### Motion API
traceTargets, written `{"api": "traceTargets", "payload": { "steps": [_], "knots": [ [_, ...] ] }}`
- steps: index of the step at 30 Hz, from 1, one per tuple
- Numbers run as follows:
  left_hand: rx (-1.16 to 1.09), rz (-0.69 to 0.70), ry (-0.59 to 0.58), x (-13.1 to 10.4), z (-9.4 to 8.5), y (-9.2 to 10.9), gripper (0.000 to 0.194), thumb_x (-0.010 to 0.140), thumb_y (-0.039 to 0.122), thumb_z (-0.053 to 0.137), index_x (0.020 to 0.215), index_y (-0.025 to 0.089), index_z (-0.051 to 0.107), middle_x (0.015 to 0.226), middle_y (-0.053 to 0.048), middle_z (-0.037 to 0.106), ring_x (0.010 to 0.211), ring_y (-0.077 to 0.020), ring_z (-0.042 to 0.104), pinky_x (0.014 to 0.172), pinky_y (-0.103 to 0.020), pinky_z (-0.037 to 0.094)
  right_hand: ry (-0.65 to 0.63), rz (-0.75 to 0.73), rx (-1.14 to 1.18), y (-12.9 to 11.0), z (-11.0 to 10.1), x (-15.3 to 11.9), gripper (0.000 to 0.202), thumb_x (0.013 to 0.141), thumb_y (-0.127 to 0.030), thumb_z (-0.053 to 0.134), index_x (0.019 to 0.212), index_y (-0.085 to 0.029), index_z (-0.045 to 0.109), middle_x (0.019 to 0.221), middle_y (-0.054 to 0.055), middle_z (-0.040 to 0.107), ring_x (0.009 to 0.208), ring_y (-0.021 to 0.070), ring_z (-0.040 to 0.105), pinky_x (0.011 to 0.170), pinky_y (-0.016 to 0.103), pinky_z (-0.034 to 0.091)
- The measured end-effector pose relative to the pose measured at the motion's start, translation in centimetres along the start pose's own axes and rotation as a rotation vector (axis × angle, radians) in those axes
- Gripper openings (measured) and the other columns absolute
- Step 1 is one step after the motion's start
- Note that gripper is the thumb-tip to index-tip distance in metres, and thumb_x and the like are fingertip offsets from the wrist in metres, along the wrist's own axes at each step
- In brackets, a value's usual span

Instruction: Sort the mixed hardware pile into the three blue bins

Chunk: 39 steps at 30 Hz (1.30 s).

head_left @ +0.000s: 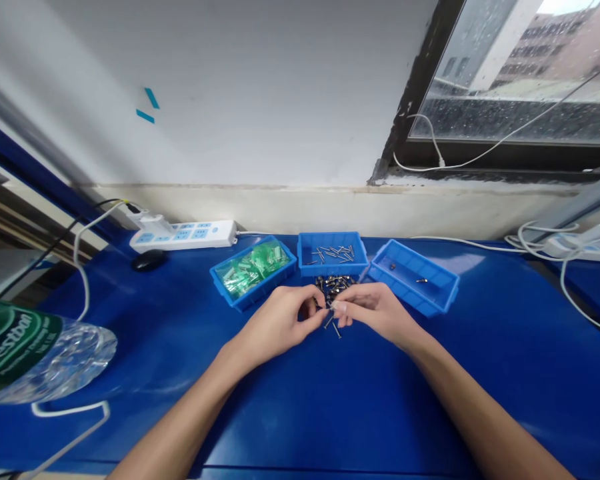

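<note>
My left hand (pixel 293 313) and my right hand (pixel 373 310) meet over the blue table, thumbs and forefingers pinched close together. Whatever is between the fingertips of either hand is too small to make out. Just behind the fingers lies a pile of small metal parts (pixel 336 284), with a few loose screws (pixel 337 330) in front. The middle blue bin (pixel 333 269) holds several screws (pixel 336 253). In the left blue bin (pixel 247 301) are green and clear plastic packets (pixel 255 265). The right blue bin (pixel 420 293) has a couple of small metal pieces (pixel 421 281) inside.
A large water bottle (pixel 40 350) is at the left edge. Along the wall are a white power strip (pixel 185 235) and a black mouse (pixel 149 260). White cables (pixel 563 267) and another power strip (pixel 585 245) lie at the right.
</note>
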<state>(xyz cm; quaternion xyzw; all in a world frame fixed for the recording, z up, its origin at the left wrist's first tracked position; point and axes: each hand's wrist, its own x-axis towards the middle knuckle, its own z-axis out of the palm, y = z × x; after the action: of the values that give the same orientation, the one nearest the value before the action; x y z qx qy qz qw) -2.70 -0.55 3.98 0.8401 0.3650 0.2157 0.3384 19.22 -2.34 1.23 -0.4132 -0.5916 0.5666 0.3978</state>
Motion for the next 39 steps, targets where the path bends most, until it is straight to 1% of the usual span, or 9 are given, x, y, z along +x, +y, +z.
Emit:
{"api": "traceTargets", "payload": {
  "steps": [2,4,6,8,10,18,24,31,39],
  "knots": [
    [0.060,0.001,-0.014,0.0,0.1,0.0,0.010,0.095,0.027,0.059,0.095,0.018,0.064,0.075,0.001,0.067,0.066,-0.0135,0.063,0.061,-0.025,0.044,0.076,-0.015,0.014,0.1,-0.1,0.1,0.018,0.086,-0.035,0.074,0.080,-0.019,0.077,0.065,0.004,0.072,0.057,0.0151,0.065,0.059,0.031,0.054],
    [0.161,0.023,-0.018,-0.1,0.2,0.0,0.012,0.095,0.030,0.060,0.097,0.018,0.063,0.079,-0.001,0.067,0.069,-0.0155,0.063,0.063,-0.027,0.045,0.182,-0.053,0.060,0.1,-0.3,0.2,0.017,0.087,-0.035,0.073,0.083,-0.020,0.078,0.072,0.005,0.075,0.062,0.0165,0.067,0.061,0.032,0.055],
    [0.249,0.068,-0.035,-0.2,0.3,0.1,0.013,0.095,0.031,0.061,0.099,0.019,0.063,0.081,-0.002,0.066,0.071,-0.0169,0.062,0.063,-0.028,0.044,0.271,-0.095,0.118,0.0,-0.4,0.3,0.018,0.087,-0.034,0.072,0.098,-0.022,0.079,0.095,0.008,0.078,0.081,0.0213,0.073,0.072,0.036,0.057],
    [0.304,0.111,-0.069,-0.3,0.6,0.2,0.017,0.093,0.035,0.064,0.097,0.019,0.062,0.082,-0.002,0.065,0.071,-0.0175,0.062,0.062,-0.028,0.043,0.316,-0.114,0.141,0.1,-0.4,0.3,0.031,0.086,-0.032,0.071,0.116,-0.025,0.074,0.115,0.008,0.076,0.102,0.0258,0.072,0.086,0.040,0.057],
    [0.353,0.133,-0.096,-0.3,1.0,0.5,0.022,0.091,0.040,0.067,0.093,0.019,0.061,0.082,-0.002,0.065,0.070,-0.0183,0.062,0.060,-0.028,0.042,0.323,-0.104,0.130,0.3,-0.5,0.3,0.040,0.086,-0.031,0.071,0.125,-0.026,0.069,0.118,0.009,0.074,0.110,0.0277,0.069,0.091,0.042,0.056],
    [0.471,0.097,-0.119,-0.2,2.2,0.9,0.005,0.091,0.022,0.057,0.088,0.017,0.058,0.092,-0.006,0.066,0.077,-0.0204,0.063,0.063,-0.029,0.045,0.282,-0.091,0.094,1.0,-0.6,0.3,0.038,0.087,-0.031,0.069,0.125,-0.026,0.068,0.114,0.009,0.075,0.100,0.0251,0.071,0.084,0.040,0.056],
    [0.439,0.085,-0.118,-0.2,2.2,0.1,0.011,0.091,0.015,0.050,0.084,0.018,0.058,0.086,-0.005,0.064,0.074,-0.0193,0.062,0.065,-0.029,0.045,0.304,-0.100,0.112,0.5,-0.4,0.4,0.031,0.086,-0.032,0.071,0.116,-0.026,0.071,0.129,0.009,0.069,0.092,0.0222,0.072,0.077,0.037,0.056],
    [0.354,0.007,-0.115,-0.4,1.4,0.0,0.007,0.082,0.012,0.055,0.083,0.018,0.059,0.083,-0.004,0.061,0.070,-0.0169,0.059,0.063,-0.028,0.042,0.291,-0.092,0.115,0.3,-0.4,0.3,0.028,0.087,-0.030,0.070,0.115,-0.025,0.072,0.122,0.009,0.071,0.088,0.0205,0.071,0.078,0.037,0.056],
    [0.266,0.009,-0.107,-0.6,0.8,-0.5,0.016,0.077,0.005,0.053,0.081,0.020,0.050,0.077,0.001,0.056,0.065,-0.0131,0.052,0.060,-0.026,0.038,0.268,-0.119,0.083,0.4,-0.6,0.3,0.022,0.088,-0.030,0.069,0.109,-0.024,0.075,0.094,0.005,0.075,0.080,0.0182,0.069,0.072,0.033,0.054]
  ]
}}
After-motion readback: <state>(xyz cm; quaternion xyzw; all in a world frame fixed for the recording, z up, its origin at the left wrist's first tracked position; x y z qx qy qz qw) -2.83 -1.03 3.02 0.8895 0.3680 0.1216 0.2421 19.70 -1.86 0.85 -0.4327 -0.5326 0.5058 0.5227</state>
